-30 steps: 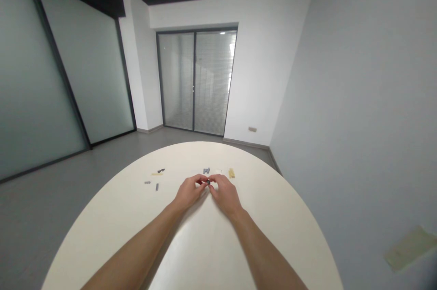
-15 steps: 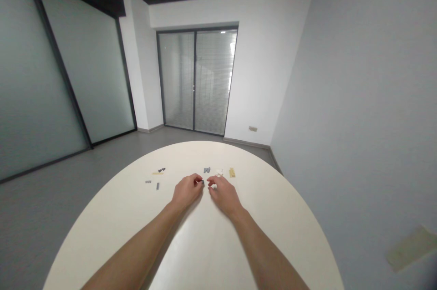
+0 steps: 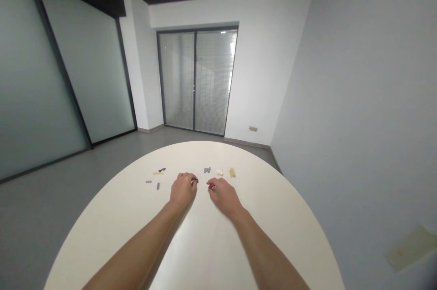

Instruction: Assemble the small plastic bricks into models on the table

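Dark plastic piece (image 3: 195, 181) pinched by the left hand (image 3: 182, 190) — a tiny red piece (image 3: 211, 185) touches the curled right hand (image 3: 224, 197), grip unclear — hands apart, small bricks (image 3: 207, 170) scattered ahead on the table (image 3: 102, 235).

The little plastic bricks (image 3: 207, 170) near your bare hands look moulded, with a faint sheen; the tan plate (image 3: 232, 172) and the white pieces (image 3: 220, 172) look the same, though all are too small to show any texture. The tabletop (image 3: 112, 231) under them is smooth, cream and laminate-like, glossy enough to throw a long pale glare down its middle. To your left, the partition panels (image 3: 82, 67) are frosted glass in dark metal frames. Ahead, the door (image 3: 211, 80) is clear glass over slatted blinds. The walls (image 3: 341, 99) are matt paint, and the grey floor (image 3: 68, 199) is smooth with a soft sheen.
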A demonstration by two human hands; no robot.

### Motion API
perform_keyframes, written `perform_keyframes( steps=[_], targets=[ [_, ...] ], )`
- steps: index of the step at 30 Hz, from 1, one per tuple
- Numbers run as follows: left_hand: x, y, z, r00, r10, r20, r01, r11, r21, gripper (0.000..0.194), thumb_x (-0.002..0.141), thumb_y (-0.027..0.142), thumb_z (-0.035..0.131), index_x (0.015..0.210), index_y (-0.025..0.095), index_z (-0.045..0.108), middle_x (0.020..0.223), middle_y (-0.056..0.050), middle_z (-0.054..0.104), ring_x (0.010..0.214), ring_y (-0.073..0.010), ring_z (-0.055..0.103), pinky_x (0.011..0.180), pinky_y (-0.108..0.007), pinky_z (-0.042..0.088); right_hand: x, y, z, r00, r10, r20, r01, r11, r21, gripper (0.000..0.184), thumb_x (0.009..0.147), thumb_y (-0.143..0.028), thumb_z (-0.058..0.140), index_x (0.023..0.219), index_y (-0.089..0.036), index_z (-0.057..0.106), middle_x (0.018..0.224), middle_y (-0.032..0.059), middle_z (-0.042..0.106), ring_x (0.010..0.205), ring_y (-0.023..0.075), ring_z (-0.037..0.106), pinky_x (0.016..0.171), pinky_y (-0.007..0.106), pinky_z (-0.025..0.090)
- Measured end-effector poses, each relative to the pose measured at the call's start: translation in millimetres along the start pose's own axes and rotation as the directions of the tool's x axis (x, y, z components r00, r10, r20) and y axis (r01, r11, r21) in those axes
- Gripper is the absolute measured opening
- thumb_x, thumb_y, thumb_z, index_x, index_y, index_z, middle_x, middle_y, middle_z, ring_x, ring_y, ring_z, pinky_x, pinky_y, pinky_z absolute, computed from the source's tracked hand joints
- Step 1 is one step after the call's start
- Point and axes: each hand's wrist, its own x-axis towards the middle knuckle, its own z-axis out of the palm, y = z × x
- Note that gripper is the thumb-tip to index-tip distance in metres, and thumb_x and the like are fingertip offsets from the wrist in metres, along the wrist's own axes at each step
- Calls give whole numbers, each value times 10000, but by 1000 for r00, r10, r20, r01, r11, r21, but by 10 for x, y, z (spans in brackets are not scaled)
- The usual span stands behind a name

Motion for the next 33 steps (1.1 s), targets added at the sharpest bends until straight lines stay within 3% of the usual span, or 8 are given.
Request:
perform_keyframes(
  steps=[10, 17, 24, 33],
  targets=[
    [-4, 70, -68, 999, 40, -15, -39, 999, 26, 253, 888, 156, 479, 1071, 187, 651, 1122, -82, 675, 1081, -223, 550, 903, -321, 433, 0, -11, -8, 1000, -5, -7, 5, 1000, -8, 211, 889, -194, 556, 1076, -262, 629, 973, 9, 677, 961, 155, 614, 851, 260, 444],
    [-21, 164, -157, 997, 31, 72, -35, 998, 55, 285, 884, 150, 486, 1113, 201, 648, 1091, -91, 694, 1097, -239, 580, 892, -334, 440, -5, -22, -15, 1000, 2, -7, -2, 1000, -16, 208, 886, -195, 556, 1068, -262, 632, 967, 14, 672, 958, 159, 617, 851, 262, 444],
    [-12, 136, -148, 994, 59, 94, -67, 994, 90, 324, 865, 104, 469, 1105, 202, 662, 1061, -88, 710, 1097, -243, 583, 878, -328, 444, -6, -35, -28, 1000, -6, -6, 6, 1000, -4, 223, 883, -179, 541, 1070, -260, 633, 977, 13, 677, 970, 156, 616, 860, 257, 440],
    [-18, 106, -108, 986, 105, 130, -112, 992, 55, 429, 841, 55, 439, 1213, 179, 615, 1181, -97, 682, 1171, -223, 550, 949, -321, 422, -7, -46, -41, 1000, -6, -4, 6, 1000, -14, 222, 883, -172, 547, 1067, -259, 637, 968, 15, 681, 963, 156, 617, 851, 259, 446]
  ],
)
